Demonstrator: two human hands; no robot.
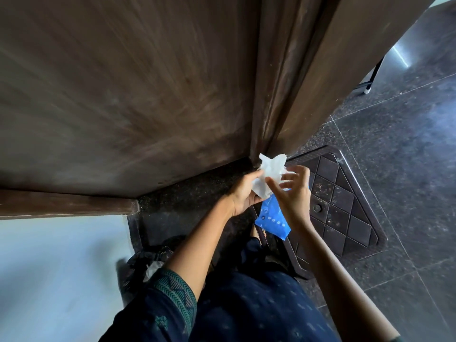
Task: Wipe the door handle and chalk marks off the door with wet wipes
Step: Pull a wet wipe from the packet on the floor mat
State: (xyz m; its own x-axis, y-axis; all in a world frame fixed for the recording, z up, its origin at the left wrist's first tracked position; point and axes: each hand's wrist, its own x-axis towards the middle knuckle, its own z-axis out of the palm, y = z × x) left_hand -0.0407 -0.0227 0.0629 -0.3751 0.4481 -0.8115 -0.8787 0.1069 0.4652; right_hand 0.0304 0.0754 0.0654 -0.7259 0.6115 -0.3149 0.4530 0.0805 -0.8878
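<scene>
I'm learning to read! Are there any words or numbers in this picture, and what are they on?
No words can be read here.
Blue plastic wet-wipe packet: only white dots and a tiny mark, too small and blurred to read.
Crumpled white wipe, dark brown wooden door, dark diamond-pattern floor mat: no writing.

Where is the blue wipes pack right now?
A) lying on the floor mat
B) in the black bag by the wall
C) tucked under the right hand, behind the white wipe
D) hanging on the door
C: the blue wipes pack pokes out below the right hand, while the left hand holds the white wipe just above it.
</scene>
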